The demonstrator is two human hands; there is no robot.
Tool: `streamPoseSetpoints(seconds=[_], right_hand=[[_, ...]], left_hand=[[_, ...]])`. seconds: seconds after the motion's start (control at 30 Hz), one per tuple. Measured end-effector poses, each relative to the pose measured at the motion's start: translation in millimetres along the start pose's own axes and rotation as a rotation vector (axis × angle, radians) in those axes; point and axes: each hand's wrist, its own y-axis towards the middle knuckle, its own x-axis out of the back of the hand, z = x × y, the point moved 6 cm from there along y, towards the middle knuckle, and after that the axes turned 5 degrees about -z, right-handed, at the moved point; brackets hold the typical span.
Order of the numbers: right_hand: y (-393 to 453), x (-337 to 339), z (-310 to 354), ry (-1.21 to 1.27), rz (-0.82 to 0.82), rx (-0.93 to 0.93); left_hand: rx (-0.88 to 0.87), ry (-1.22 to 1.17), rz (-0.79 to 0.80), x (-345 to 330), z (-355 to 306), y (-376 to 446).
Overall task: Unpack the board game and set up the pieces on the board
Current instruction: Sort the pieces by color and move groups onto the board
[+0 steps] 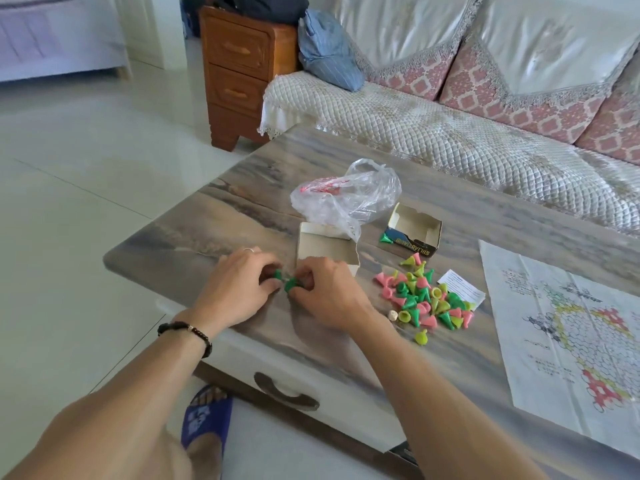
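Dark green cone-shaped plastic pieces (284, 279) are pinched between both hands just above the grey wood-grain table (214, 216), the left hand (239, 289) curled on one end and the right hand (327, 292) on the other. A mixed heap of pink, green and yellow-green plastic cones (424, 299) is piled just right of the hands (one small pale die (392, 315) at its near edge), beside the unfolded paper game board (568, 327). Behind the hands an open white cardboard box tray (325, 245) is seen, with a crumpled clear plastic bag (346, 195) draped over its far edge.

You see green, pink and yellow-green cones (424, 299) beside a white paper board (568, 327) printed with red, yellow and black honeycomb patterns.
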Motion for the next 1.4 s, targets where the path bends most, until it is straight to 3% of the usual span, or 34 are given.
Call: streamPoseSetpoints(seconds=[0.1, 0.2, 0.33, 0.5, 0.6, 1.13, 1.27, 1.4], right_hand=[[-22.0, 23.3, -21.1, 0.016, -0.111, 0.003], [-49.0, 63.3, -57.9, 0.048, -0.274, -0.066], [-76.0, 101.3, -113.9, 0.023, -0.35, -0.227], [-85.5, 90.0, -125.3, -0.098, -0.206, -0.126], [-82.4, 87.4, -133.4, -0.117, -0.223, -0.141], [-78.3, 91.4, -152.7, -0.064, -0.133, -0.283], [-79.7, 91.7, -157.7, 0.033, -0.175, -0.299], [-79.8, 103.6, -156.8, 0.071, -0.321, -0.287]], left_hand=[[0.012, -0.077, -0.09, 7.1, -8.4, 0.5], [-0.097, -0.11, -0.167, 8.4, -48.3, 3.1], [-0.265, -0.132, 0.039, -29.9, -119.9, 2.0], [-0.35, -0.022, 0.338, -82.9, -164.2, 18.0], [-0.355, -0.011, 0.407, -94.0, -168.5, 27.3], [-0.361, -0.021, 0.331, -95.0, -179.3, 35.5], [-0.281, -0.154, 0.325, -89.3, -176.8, 35.1], [-0.212, -0.301, 0.277, -74.5, -171.5, 34.8]])
